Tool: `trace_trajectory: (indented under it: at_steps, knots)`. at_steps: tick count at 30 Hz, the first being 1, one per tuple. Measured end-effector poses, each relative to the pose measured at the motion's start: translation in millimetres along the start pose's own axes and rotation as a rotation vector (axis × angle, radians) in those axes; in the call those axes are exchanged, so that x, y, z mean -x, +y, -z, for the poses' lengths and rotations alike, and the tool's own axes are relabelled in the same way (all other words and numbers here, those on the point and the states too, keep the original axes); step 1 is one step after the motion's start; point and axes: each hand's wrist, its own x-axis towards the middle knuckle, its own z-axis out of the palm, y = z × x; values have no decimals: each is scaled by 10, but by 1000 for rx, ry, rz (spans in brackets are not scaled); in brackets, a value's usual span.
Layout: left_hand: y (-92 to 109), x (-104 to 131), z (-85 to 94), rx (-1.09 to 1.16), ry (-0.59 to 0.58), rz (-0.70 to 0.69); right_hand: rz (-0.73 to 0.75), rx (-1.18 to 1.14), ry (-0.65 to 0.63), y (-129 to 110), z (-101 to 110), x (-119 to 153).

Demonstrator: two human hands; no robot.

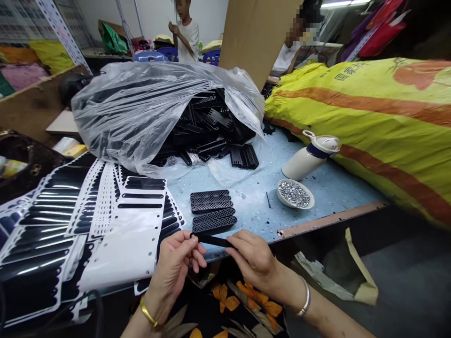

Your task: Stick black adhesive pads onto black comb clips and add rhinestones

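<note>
A thin black strip (213,241) is stretched between my two hands, just past the table's near edge. The thumb and forefinger of my left hand (175,258) pinch one end of it, while its other fingers curl loosely. My right hand (254,257) grips the other end. Right behind the strip lie two groups of black lattice-faced plastic pieces (212,202), set side by side in rows. Left of them is a white backing sheet (130,244). A few black round-ended strips (140,205) remain stuck near its top, and its lower part is bare.
A big clear plastic bag (130,112) spills black plastic pieces (207,122). More sticker sheets (38,253) cover the left side. At right are a bowl of small silvery parts (295,194), a tilted white bottle (305,162) and a yellow sack (369,98). Two people are behind.
</note>
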Motion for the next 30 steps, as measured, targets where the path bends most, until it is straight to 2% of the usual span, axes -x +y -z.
trace_trajectory:
  at_steps: [2, 4, 8, 11, 14, 17, 21, 24, 27, 30]
  knots:
    - [-19, -37, 32, -135, 19, -32, -21, 13, 6, -14, 56, -8]
    - [-36, -81, 89, -269, 87, -101, -41, 29, 15, -10, 130, -10]
    - [-34, -167, 246, -601, 227, -378, -106, 28, 77, 111, 282, 9]
    - [-30, -245, 335, -997, 186, -639, -157, 7, 111, 304, 304, 27]
    - [-50, -359, 370, -1287, 110, -774, -188, -10, 96, 505, 212, 28]
    - [-60, -481, 374, -1398, 59, -789, -200, -36, 47, 631, 79, 3]
    - [-25, -538, 360, -1418, 39, -751, -201, -50, 4, 645, -6, -33]
    - [8, -467, 336, -1413, 2, -733, -196, -87, -28, 567, 28, -15]
    - [47, -353, 309, -1386, -96, -706, -199, -100, -84, 471, 107, 30]
    - [93, -274, 293, -1283, -153, -639, -166, -89, -99, 409, 178, 47]
